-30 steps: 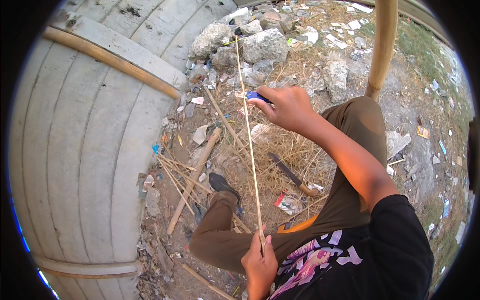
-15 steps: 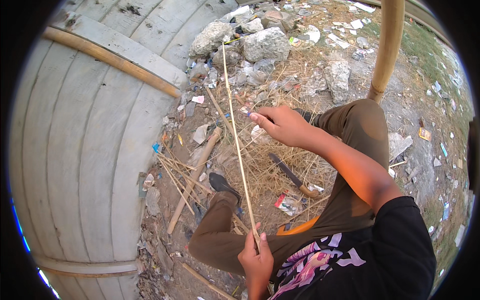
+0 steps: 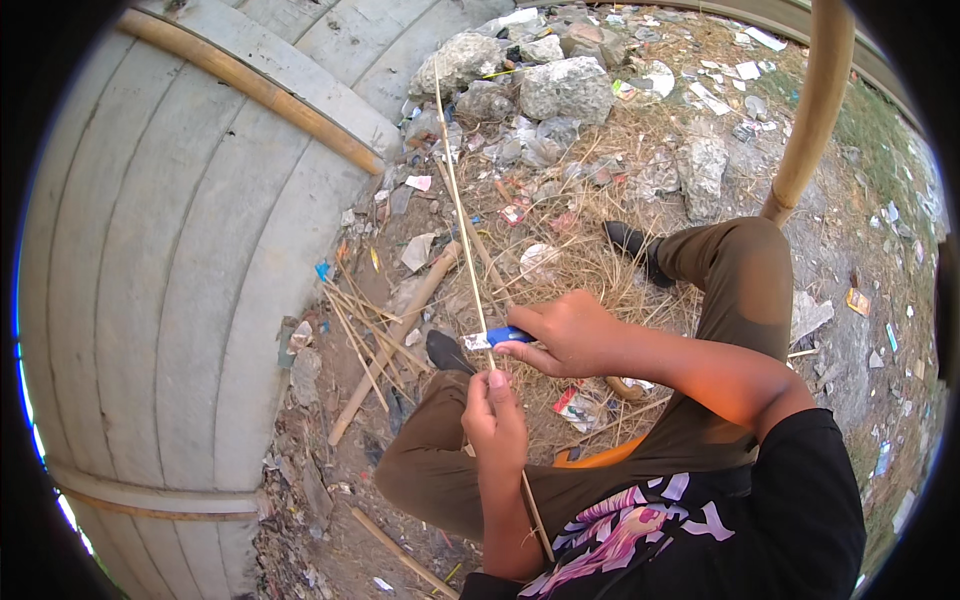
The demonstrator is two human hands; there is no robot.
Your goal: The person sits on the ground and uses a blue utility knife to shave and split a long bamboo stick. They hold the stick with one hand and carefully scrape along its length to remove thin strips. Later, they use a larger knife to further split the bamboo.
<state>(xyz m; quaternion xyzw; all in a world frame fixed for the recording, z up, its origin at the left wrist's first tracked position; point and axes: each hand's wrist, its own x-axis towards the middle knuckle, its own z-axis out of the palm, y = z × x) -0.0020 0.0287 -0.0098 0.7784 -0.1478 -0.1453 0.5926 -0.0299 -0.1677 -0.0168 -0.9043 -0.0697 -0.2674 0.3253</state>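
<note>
A long, thin pale bamboo strip [image 3: 458,200] runs from near my body up toward the rocks. My left hand [image 3: 495,425] is closed around it, thumb on top, with its lower end passing beside my forearm. In my right hand [image 3: 570,335] is a blue box cutter [image 3: 510,336]. Its whitish, smudged blade end lies across the strip just above my left fingers. Beneath my right forearm, the wooden handle [image 3: 627,388] of a machete shows on the straw; its blade is hidden.
Left of me stands a grey plank wall [image 3: 190,250] with a bamboo rail [image 3: 260,85]. Thin sticks [image 3: 360,345] and a thicker bamboo piece [image 3: 395,345] lie by my foot. Rocks [image 3: 568,90] sit at the far side amid litter. An upright bamboo pole [image 3: 815,110] rises at right.
My right hand has come down and toward me, bringing the cutter onto the strip. My left hand has moved up along or with the strip, so both hands are now close together.
</note>
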